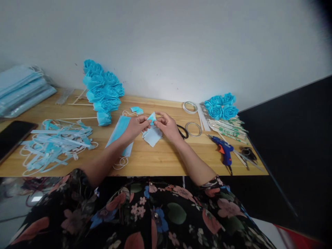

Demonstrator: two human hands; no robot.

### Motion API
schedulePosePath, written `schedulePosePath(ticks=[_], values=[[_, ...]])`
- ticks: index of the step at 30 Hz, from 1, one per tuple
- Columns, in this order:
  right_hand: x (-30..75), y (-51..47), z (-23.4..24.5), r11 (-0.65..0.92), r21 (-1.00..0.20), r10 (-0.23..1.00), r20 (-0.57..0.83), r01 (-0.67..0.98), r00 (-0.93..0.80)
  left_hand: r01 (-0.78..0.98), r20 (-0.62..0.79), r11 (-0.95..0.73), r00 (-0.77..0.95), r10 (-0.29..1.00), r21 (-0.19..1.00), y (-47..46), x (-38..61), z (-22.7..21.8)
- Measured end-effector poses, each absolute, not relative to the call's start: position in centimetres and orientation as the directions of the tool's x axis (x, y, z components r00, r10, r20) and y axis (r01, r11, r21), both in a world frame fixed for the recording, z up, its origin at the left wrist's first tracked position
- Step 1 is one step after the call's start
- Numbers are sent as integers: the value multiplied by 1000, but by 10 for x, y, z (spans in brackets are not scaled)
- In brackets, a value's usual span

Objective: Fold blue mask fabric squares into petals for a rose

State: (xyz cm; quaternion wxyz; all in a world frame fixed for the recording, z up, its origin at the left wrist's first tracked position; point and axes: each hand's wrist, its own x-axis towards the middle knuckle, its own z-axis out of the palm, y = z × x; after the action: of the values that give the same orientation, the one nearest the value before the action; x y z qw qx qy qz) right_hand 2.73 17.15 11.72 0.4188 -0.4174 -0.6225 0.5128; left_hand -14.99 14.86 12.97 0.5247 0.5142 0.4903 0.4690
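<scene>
My left hand (136,127) and my right hand (167,125) meet over the middle of the wooden table (155,159), both pinching a small folded blue piece of mask fabric (151,118). Under the hands lie a few cut blue fabric squares (152,136). A whole blue face mask (119,133) lies flat beneath my left wrist, its white ear loop hanging near the front edge. A small blue scrap (136,110) sits just behind the hands.
Blue fabric roses on sticks (103,91) lie at the back left, more roses (221,105) at the back right above packed chopsticks (228,126). Cut mask strips (55,141), a mask stack (22,88), a phone (12,136), tape rolls (193,128), black scissors (183,131), a glue gun (224,149).
</scene>
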Motion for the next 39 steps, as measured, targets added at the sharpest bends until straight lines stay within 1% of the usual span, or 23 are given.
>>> schedulePosePath(ticks=[7,11,18,24,28,34,37,39], values=[[27,171,116,148,-982,949,107,120,-295,72,2,-9,91,996,997,149,-151,128],[27,171,115,152,-979,951,106,139,-291,62,6,-12,109,994,998,150,-151,127],[28,173,110,93,-993,949,67,69,-308,60,2,-9,113,994,998,152,-153,125],[32,173,117,195,-976,955,167,97,-246,75,-6,-4,139,990,997,151,-154,123],[31,171,121,162,-985,948,139,58,-287,111,-14,-6,174,985,994,153,-154,117],[28,171,119,170,-980,954,137,103,-267,140,-43,12,218,975,990,152,-152,118],[28,170,120,206,-968,951,164,141,-263,129,-63,34,227,972,991,151,-151,122],[29,170,121,261,-950,940,211,171,-267,103,-78,55,236,968,993,150,-152,123]])
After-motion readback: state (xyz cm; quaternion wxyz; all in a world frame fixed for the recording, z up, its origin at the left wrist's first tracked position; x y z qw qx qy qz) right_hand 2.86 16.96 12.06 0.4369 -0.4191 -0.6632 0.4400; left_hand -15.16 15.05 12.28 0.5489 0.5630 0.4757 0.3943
